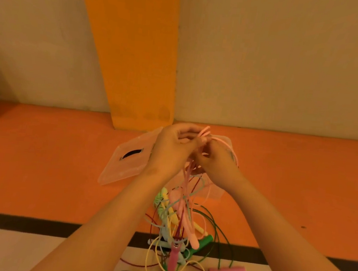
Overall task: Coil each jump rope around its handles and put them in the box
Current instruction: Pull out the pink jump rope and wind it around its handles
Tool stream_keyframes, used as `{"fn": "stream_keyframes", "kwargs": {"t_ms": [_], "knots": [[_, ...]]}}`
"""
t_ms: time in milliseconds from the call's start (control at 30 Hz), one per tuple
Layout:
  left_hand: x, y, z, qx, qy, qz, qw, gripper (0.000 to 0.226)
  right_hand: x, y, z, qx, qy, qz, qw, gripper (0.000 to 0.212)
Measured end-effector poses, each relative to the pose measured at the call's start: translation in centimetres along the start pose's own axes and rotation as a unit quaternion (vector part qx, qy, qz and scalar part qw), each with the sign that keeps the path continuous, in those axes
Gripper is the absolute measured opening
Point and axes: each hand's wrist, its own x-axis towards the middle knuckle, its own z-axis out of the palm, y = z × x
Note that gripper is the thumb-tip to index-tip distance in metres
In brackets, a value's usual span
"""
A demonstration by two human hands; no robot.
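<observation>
Pink rope [228, 144] was gripped by both the left hand [172, 150] and right hand [215, 160] above the box [217, 193]; its hanging strands (threaded through the tangle [170, 229] below) looked likely to snag and drag the others up.

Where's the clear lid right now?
Head view: the clear lid lies on the orange floor, left of centre, partly behind the left hand.

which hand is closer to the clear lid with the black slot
Left. The left hand overlaps the right edge of the clear lid in view; the right hand sits farther right, beyond the left one. Both hold the pink rope.
</observation>
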Motion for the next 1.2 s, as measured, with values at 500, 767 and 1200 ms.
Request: {"fn": "stream_keyframes", "kwargs": {"t_ms": [500, 767, 1200], "knots": [[-1.3, -5.2, -0.2, 0.122, -0.063, -0.222, 0.965, 0.109, 1.0, 0.1, -4.3, 0.088, 0.141, 0.008, 0.986, 0.023], [-3.5, -9.7, 3.7, 0.143, -0.107, -0.243, 0.953, 0.126, 1.1, -1.9, -5.1, 0.191, 0.174, -0.006, 0.966, 0.007], [-2.9, -10.0, 3.4, 0.117, -0.048, -0.141, 0.982, 0.079, 0.8, -3.5, -6.2, 0.265, 0.187, -0.033, 0.945, 0.008]]}}
